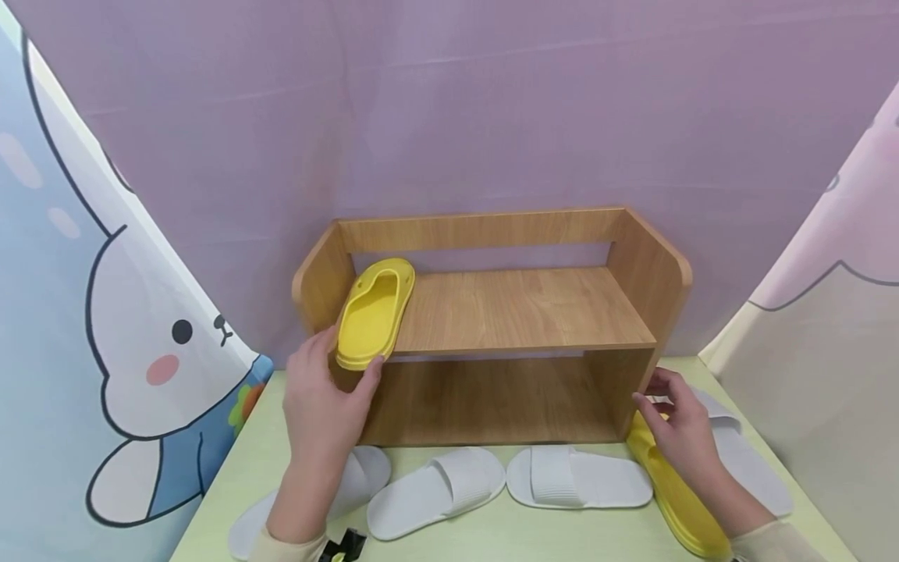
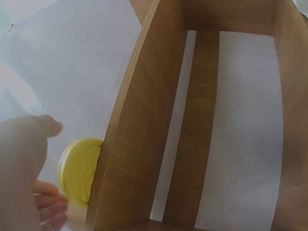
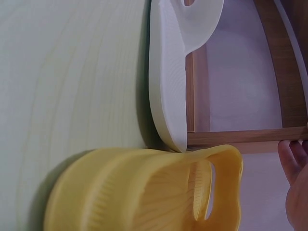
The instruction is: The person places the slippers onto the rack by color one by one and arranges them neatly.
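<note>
The yellow slipper (image 1: pixel 371 320) is overhanging the near-left edge of the upper shelf (image 1: pixel 520 308); the uncurled left hand (image 1: pixel 323 398), if bumping it, could be causing a fall. The relaxed right hand (image 1: pixel 681 433) is resting beside the rack (image 1: pixel 649 269).

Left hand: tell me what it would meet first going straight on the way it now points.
Most likely the near end of the yellow clog on the upper shelf: it lies straight ahead of the left hand, between thumb and fingers. The exact gap is hard to judge.
</note>
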The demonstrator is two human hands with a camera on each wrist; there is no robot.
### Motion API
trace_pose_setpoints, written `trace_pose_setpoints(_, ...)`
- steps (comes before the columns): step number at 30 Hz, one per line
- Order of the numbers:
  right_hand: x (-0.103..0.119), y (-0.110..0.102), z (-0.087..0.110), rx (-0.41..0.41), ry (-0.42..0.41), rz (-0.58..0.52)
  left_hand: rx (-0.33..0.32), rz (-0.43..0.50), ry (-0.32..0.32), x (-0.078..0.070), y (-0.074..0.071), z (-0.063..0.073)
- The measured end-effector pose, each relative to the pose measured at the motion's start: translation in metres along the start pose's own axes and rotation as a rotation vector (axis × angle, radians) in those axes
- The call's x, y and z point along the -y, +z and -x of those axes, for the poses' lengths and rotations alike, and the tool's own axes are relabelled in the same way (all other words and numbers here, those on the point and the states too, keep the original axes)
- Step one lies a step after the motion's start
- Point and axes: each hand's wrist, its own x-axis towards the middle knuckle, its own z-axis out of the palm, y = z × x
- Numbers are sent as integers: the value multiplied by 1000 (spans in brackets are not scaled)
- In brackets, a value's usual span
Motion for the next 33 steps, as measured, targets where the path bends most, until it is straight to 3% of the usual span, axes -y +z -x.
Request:
trace_pose_setpoints(4,0,0,0,4,4,5,-60,19,63,7,-9,4)
trace_pose_setpoints(8,0,0,0,6,9,6,-89,56,82,18,-16,8)
trace_pose_setpoints(14,1,1,-1,6,15,6,-63,145,65,40,-17,19)
trace_pose_setpoints(19,1,1,-1,12,23,7,-45,148,51,58,-13,29)
trace_pose_setpoints(25,1,0,0,14,29,14,33,124,-80,75,-5,41)
trace_pose_setpoints(33,1,0,1,16,31,12,151,181,-248,92,9,48)
